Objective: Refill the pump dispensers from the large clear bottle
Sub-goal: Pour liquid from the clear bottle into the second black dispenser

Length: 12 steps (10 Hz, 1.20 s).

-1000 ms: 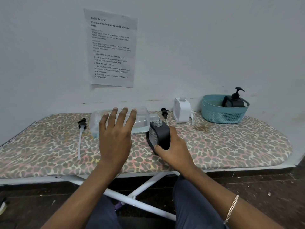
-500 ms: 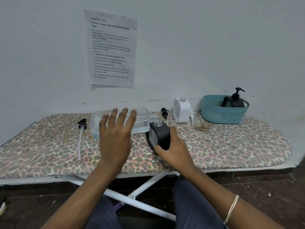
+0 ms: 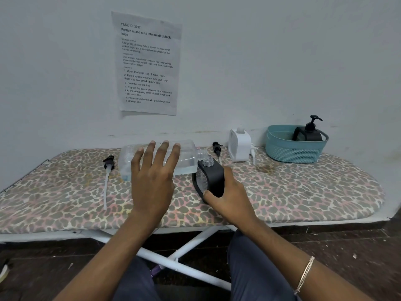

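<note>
Just left of the black dispenser (image 3: 211, 180), the large clear bottle (image 3: 159, 158) lies tipped over almost flat, its long axis running left to right, base far from the dispenser and open neck right above the dispenser's clear threaded mouth. The left hand (image 3: 153, 180) wraps over the bottle from the near side, fingers spread across its top; its grip is closed around the bottle's body. The right hand (image 3: 231, 195) clamps the black dispenser from the right and near side, thumb on the front edge, and holds it tilted on the ironing board (image 3: 303, 192), mouth leaning toward the bottle. Neck and mouth look touching or nearly so; whether liquid is crossing cannot be told, though clear liquid pools along the bottle's lower side.

The pour turns on that neck-over-mouth line: the bottle's axis points straight at the opening, so raising the base should send liquid in, while any slide sideways would likely spill onto the cover.

Further right of the black dispenser stands a white dispenser (image 3: 239, 146), uncapped, and beyond it a teal basket (image 3: 280, 148) holding another black pump bottle (image 3: 308, 133). A loose pump head (image 3: 108, 166) with its tube lies left of the bottle; a second pump head (image 3: 217, 147) lies just behind the dispenser.
</note>
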Motion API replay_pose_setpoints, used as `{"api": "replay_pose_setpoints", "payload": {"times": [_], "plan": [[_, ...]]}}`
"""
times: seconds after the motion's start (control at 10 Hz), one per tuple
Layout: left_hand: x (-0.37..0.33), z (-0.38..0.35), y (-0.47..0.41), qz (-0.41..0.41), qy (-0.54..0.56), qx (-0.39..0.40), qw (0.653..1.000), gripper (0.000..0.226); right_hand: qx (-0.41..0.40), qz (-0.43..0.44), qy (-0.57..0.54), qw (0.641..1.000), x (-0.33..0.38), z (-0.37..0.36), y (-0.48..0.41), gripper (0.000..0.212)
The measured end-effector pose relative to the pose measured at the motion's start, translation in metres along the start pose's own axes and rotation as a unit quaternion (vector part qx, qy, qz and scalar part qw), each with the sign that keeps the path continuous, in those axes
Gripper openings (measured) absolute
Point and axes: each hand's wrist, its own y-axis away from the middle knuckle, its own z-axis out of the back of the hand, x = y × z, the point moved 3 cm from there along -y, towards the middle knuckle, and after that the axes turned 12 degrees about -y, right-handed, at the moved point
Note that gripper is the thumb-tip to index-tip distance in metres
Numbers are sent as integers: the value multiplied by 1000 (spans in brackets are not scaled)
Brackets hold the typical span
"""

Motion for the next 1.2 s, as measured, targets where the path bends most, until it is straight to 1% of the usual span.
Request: {"api": "replay_pose_setpoints", "payload": {"times": [0.6, 1.2], "plan": [[0, 0, -1, -1, -5, 0, 1000, 72, -1, 3, 4, 1000, -4, -1, -1, 51], [0, 1, -1, -1, -8, -1, 1000, 74, 0, -2, -6, 1000, -3, -1, 0, 50]]}}
